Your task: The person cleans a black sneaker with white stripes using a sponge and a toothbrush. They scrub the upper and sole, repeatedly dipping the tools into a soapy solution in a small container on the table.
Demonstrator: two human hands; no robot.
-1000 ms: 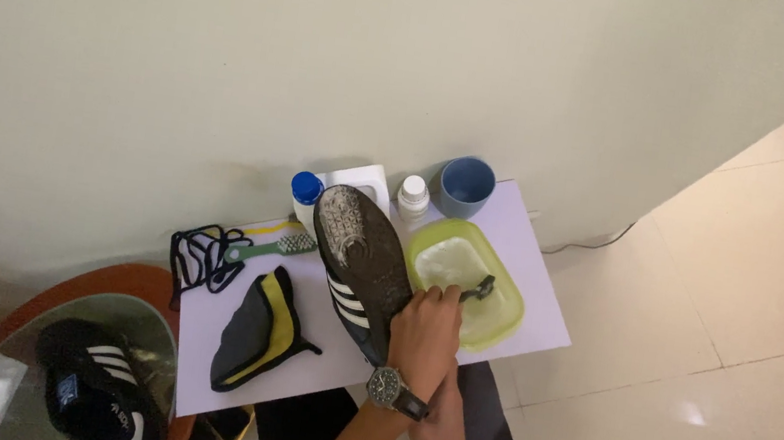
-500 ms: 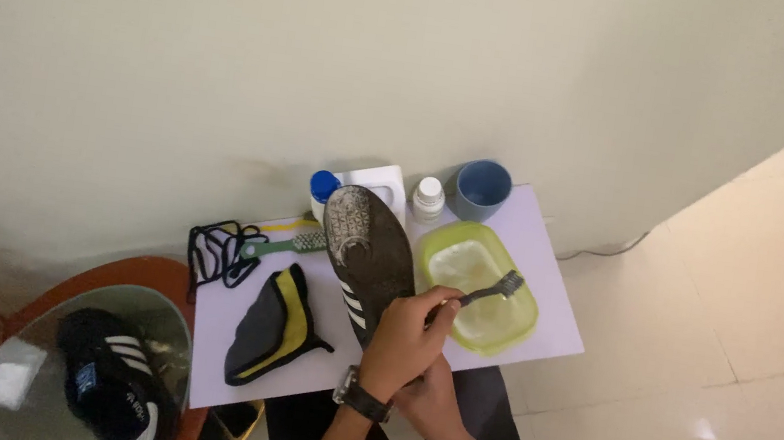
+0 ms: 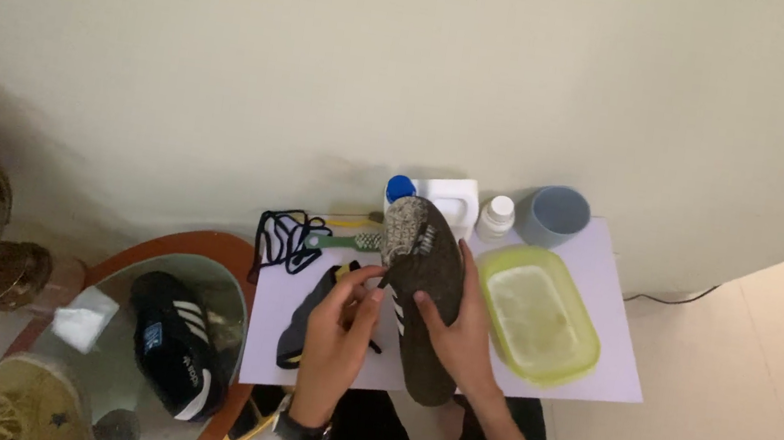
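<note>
Shoe lies sole-up, right hand in firm grip beneath, left hand pinching its edge.

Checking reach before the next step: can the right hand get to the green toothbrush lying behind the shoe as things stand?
Probably not directly. The right hand grips the dark shoe, and the shoe lies between it and the green toothbrush. The left hand, on the brush's side, looks better placed, though it also touches the shoe.
</note>
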